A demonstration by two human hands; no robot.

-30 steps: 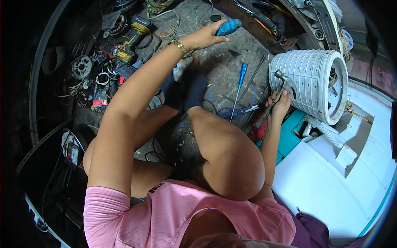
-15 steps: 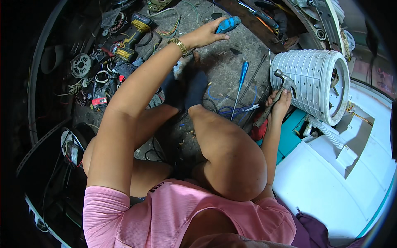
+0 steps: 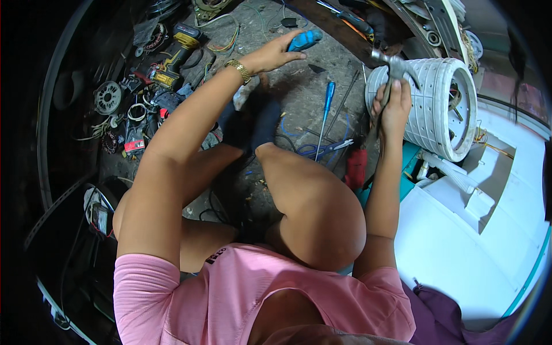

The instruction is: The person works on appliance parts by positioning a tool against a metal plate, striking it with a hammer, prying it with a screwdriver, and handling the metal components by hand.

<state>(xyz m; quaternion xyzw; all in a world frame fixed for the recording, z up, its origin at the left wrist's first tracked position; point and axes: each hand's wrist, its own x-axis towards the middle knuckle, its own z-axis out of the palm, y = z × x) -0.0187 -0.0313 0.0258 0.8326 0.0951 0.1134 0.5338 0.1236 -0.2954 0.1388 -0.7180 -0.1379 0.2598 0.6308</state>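
My left hand [image 3: 270, 54] reaches forward over the floor, thumb stretched out. Its fingers are at a ridged blue object [image 3: 305, 40] and seem closed on it; its exact kind is unclear. To the right, my right hand [image 3: 395, 106] grips a claw hammer [image 3: 397, 68] by its handle, head upward, in front of a white perforated drum [image 3: 425, 123]. A blue-handled screwdriver [image 3: 326, 118] lies on the floor between my hands, beside blue-handled scissors [image 3: 322, 149]. Below my left wrist, near my dark-covered feet, a whitish and brown thing is blurred.
At left are a yellow and black cordless drill [image 3: 175, 57], a round metal wheel [image 3: 107, 98], and tangled wires and parts. A red object [image 3: 355, 168] lies beside my right forearm. A large white appliance panel [image 3: 443, 253] fills the right. Long tools [image 3: 351, 23] lie at the far side.
My right hand has risen and moved slightly forward with the hammer. My left hand and the blue object appear slightly farther left, as the whole view has shifted a little.
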